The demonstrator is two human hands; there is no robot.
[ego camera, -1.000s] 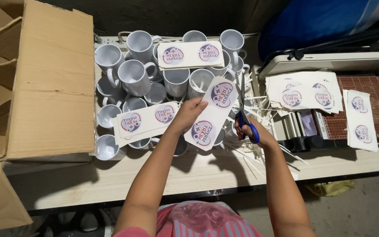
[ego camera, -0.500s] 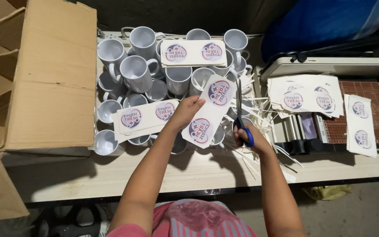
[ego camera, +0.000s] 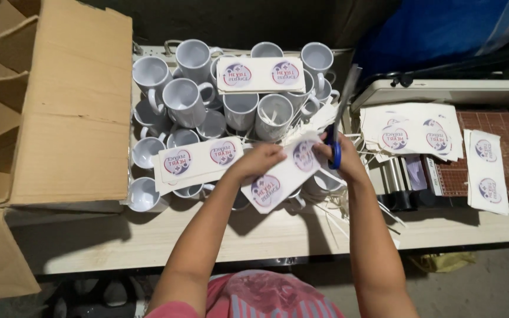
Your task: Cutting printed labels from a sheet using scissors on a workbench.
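Two hands at work over the mug cluster (ego camera: pixel 231 106): left hand (ego camera: pixel 258 162) pinched on the printed paper strip (ego camera: pixel 281 179), right hand (ego camera: pixel 343 156) closed through the blue loops of the scissors (ego camera: pixel 337 126). Since a second ago: blades swung from beside the strip to upright past its far end, strip drawn nearer the bench edge and lying lower; read as a trimming pass along that edge, not certain. Thin white offcuts (ego camera: pixel 337 215) strewn under the right wrist. Second strip (ego camera: pixel 198 162) lying across mugs at left, another (ego camera: pixel 260 73) atop the back row. Blade gap blurred, open or closed not clear. Cardboard box (ego camera: pixel 60 100) cut off at left; cut sheets (ego camera: pixel 413 132) stacked at right.
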